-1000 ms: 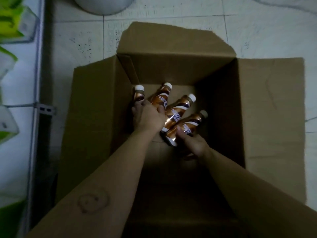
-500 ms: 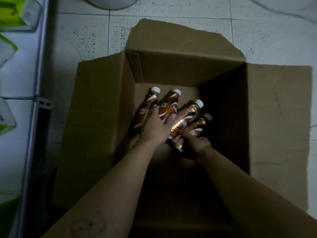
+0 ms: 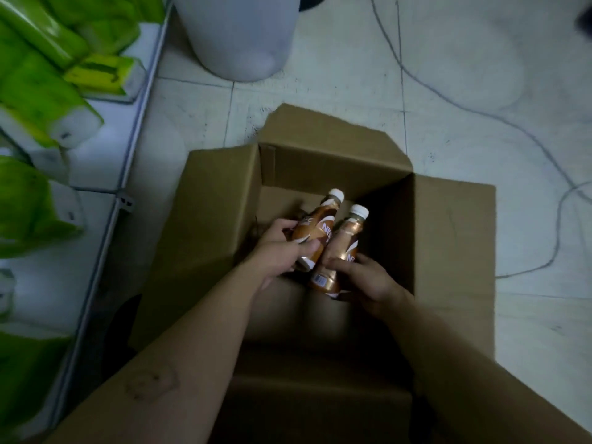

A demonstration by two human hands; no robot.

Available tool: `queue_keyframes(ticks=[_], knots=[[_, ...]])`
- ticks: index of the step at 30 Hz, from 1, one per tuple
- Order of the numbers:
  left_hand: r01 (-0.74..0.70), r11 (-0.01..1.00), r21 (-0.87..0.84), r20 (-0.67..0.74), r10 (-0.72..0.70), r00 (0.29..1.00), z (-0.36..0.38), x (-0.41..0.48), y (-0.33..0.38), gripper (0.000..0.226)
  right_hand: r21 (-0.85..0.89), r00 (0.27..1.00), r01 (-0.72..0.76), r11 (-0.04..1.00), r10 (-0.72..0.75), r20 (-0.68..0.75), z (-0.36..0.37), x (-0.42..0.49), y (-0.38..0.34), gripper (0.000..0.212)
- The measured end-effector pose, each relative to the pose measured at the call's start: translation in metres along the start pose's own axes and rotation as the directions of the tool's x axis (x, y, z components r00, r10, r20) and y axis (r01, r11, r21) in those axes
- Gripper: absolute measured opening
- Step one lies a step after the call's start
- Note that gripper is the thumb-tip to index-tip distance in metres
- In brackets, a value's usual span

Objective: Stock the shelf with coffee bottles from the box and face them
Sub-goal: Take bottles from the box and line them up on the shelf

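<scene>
The left grip (image 3: 282,248) is curled round the lower body of a copper-brown coffee bottle (image 3: 315,232), thumb across its front and fingers behind. A bit of label shows just left of it under the fingers, but I cannot tell whether that is another bottle. The right grip (image 3: 368,278) holds a second coffee bottle (image 3: 344,248) near its base, thumb lying on the label. Both bottles tilt with their white caps pointing away from the person and their sides touching. Both are held inside the open cardboard box (image 3: 455,238), over its dim bottom. The box stands on a pale tiled floor (image 3: 320,91) with its flaps spread outward. A shelf (image 3: 96,161) carrying green packs (image 3: 38,84) runs along the left. A white round bin (image 3: 237,36) stands beyond the box, and a thin cable (image 3: 499,120) trails across the tiles on the right.
</scene>
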State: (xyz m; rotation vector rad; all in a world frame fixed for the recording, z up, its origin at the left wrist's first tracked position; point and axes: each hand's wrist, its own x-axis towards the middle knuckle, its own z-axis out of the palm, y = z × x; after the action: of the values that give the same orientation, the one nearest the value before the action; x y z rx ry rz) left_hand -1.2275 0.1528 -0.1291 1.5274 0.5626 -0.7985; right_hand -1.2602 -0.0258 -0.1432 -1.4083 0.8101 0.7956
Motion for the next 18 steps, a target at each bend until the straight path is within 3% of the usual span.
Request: queue_keyframes(ticks=[5, 9, 18], knots=[[-0.196, 0.98, 0.039, 0.009, 0.196, 0.981, -0.023, -0.062, 0.055, 0.079, -0.065, 0.956, 0.292, 0.954, -0.29, 0.046, 0.006, -0.069, -0.058, 0.061], [-0.359, 0.926, 0.116, 0.046, 0.356, 0.933, -0.049, -0.132, 0.095, 0.076, -0.106, 0.871, 0.49, 0.865, -0.481, 0.099, 0.025, -0.145, -0.093, 0.063], [-0.66, 0.739, 0.136, -0.079, 0.672, 0.737, -0.085, -0.304, 0.133, 0.067, -0.144, 0.629, 0.777, 0.613, -0.751, 0.202, 0.07, -0.308, -0.133, 0.046]])
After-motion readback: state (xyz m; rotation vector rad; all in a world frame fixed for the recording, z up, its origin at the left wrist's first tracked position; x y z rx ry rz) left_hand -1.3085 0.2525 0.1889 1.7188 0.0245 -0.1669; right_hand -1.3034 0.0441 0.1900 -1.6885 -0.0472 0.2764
